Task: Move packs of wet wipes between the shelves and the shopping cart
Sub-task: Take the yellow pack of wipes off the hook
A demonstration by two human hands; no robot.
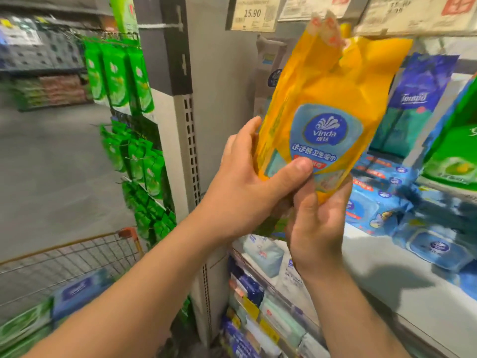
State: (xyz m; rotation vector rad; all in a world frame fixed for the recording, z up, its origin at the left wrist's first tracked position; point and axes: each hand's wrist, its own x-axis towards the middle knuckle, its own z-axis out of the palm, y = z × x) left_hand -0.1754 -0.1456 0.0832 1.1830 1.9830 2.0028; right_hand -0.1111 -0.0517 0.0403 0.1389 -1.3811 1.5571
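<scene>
At the lower left of the frame, the wire shopping cart (77,257) holds a blue pack of wipes (80,290) and a green pack (23,324) beside it. Both bare forearms rise from the bottom edge toward the middle. The left hand (242,192) grips the lower left edge of the yellow pack of wet wipes (327,112), its thumb pressed across the front and its fingers (247,133) curled round the side. The right hand (317,223) grasps the pack's bottom end from below. The pack stands upright at centre, held up in front of the shelf (387,275). Behind it at right lie blue packs (387,197) and a dark blue upright pack (418,99). A price tag (251,12) reading 15.90 hangs at the top. Green hanging packs (116,73) fill the upper left.
</scene>
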